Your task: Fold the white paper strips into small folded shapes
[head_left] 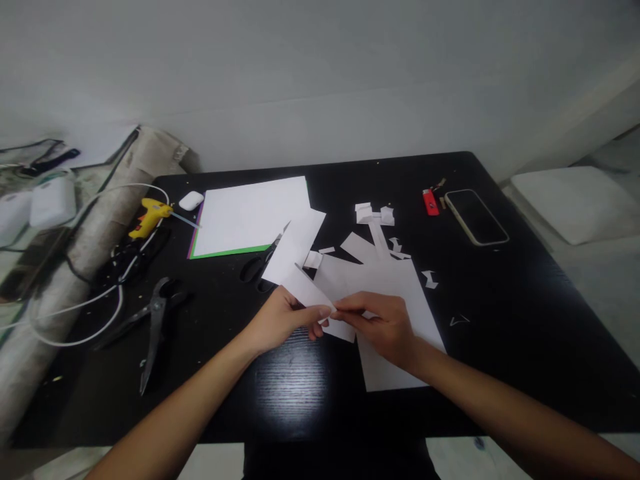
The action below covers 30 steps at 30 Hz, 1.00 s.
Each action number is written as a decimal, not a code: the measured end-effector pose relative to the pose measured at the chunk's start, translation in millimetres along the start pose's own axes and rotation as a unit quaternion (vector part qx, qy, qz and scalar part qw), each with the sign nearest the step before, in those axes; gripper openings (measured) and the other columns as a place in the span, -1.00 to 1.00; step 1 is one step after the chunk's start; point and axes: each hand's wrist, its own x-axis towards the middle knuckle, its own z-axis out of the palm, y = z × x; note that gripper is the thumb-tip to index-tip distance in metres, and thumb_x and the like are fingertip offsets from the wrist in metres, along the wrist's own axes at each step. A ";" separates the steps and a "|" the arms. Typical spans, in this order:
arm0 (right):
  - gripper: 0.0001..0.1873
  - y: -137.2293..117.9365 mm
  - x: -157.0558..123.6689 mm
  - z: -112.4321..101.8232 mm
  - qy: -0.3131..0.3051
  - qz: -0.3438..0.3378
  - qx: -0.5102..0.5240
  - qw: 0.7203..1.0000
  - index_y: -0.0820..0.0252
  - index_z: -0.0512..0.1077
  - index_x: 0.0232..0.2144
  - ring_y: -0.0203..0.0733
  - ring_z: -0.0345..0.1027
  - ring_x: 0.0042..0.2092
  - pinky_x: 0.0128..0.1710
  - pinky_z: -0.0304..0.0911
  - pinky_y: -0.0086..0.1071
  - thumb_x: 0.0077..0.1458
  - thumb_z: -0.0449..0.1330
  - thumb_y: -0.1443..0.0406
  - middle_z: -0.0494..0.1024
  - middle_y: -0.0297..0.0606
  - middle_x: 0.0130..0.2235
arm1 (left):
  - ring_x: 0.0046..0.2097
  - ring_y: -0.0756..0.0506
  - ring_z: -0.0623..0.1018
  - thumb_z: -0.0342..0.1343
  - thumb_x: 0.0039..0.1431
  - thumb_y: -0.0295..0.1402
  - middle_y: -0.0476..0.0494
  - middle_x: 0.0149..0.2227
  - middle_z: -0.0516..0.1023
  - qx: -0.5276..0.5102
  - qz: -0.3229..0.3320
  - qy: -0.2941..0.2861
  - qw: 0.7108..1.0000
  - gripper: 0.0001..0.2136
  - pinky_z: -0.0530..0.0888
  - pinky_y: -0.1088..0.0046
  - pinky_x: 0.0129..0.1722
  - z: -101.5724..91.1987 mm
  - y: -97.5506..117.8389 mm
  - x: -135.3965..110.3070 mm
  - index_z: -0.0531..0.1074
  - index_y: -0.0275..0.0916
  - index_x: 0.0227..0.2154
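A strip of white paper (307, 288) is held between my two hands above the black table. My left hand (295, 317) pinches it with the thumb on top and the fingers curled underneath. At its right end, my right hand (377, 320) grips the edge between thumb and fingertips. Below the hands lie white paper sheets (400, 293), partly covered by my right hand. Another white piece (295, 243) rests just beyond my left hand, over part of the black-handled scissors (257, 268). Small folded paper pieces (364, 213) lie farther back.
A stack of paper (255, 210) with coloured edges lies at the back left, near a yellow glue gun (150, 217) and a white case (191, 201). Pliers (157, 307) lie at left. A red lighter (430, 202) and a phone (475, 217) lie at right, with paper scraps (429, 279) nearer.
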 end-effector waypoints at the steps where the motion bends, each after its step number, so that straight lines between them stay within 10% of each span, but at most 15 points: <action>1: -0.93 -0.4 -0.1 0.0 -0.001 0.002 0.000 1.000 0.10 0.64 -0.28 -0.23 0.59 -0.37 -0.42 0.47 -0.41 0.13 0.39 0.33 0.71 -0.32 -0.35 | -0.51 0.00 0.58 0.34 0.12 -0.29 -0.13 -0.47 0.62 -0.001 0.000 -0.002 1.000 -0.81 0.54 0.53 -0.52 -0.1 0.1 0.1 0.61 -0.37 -0.41; 30: -0.88 0.3 -0.3 0.1 -0.011 -0.010 0.044 0.999 0.03 0.62 -0.18 -0.21 0.59 -0.30 -0.34 0.49 -0.34 0.23 0.31 0.29 0.70 -0.30 -0.30 | -0.53 -0.01 0.56 0.34 0.09 -0.28 -0.13 -0.53 0.59 0.020 0.001 0.020 1.000 -0.79 0.54 0.50 -0.52 0.4 2.4 -1.7 0.59 -0.38 -0.45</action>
